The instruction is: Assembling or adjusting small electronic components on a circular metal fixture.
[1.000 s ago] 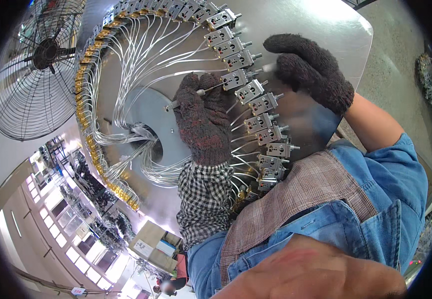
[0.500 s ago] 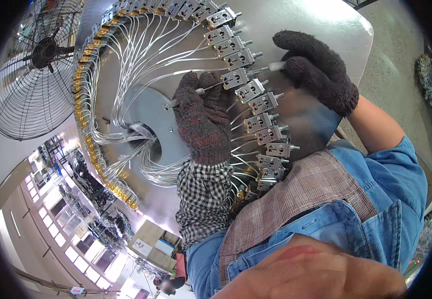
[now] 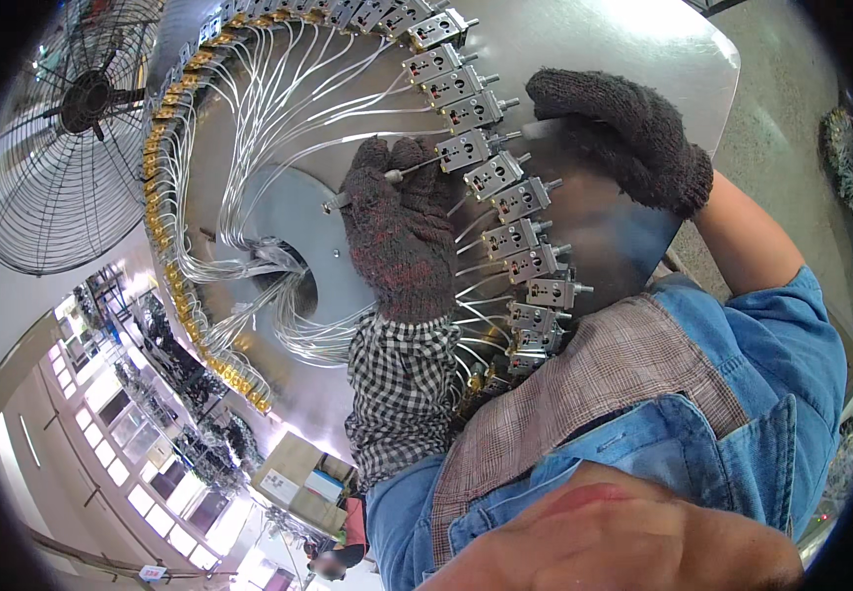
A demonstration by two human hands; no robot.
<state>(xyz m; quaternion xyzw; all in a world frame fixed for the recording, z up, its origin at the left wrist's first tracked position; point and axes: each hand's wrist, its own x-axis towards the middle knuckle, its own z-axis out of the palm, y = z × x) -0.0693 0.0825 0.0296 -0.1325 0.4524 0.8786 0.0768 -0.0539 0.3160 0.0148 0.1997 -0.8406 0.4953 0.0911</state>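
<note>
At frame centre, the gloved left hand [image 3: 397, 231] has its fingers closed around a thin metal rod [image 3: 387, 179], stiff, light and likely slippery, best gripped mid-shaft. The gloved right hand [image 3: 623, 133], upper right, curls over a rod tip by the grey connector blocks [image 3: 505, 197]; whether it grips, I cannot tell.

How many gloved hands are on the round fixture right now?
2. The left hand lies inside the ring of metal blocks, holding a thin tool; the right hand grips at the ring's outer edge.
</note>
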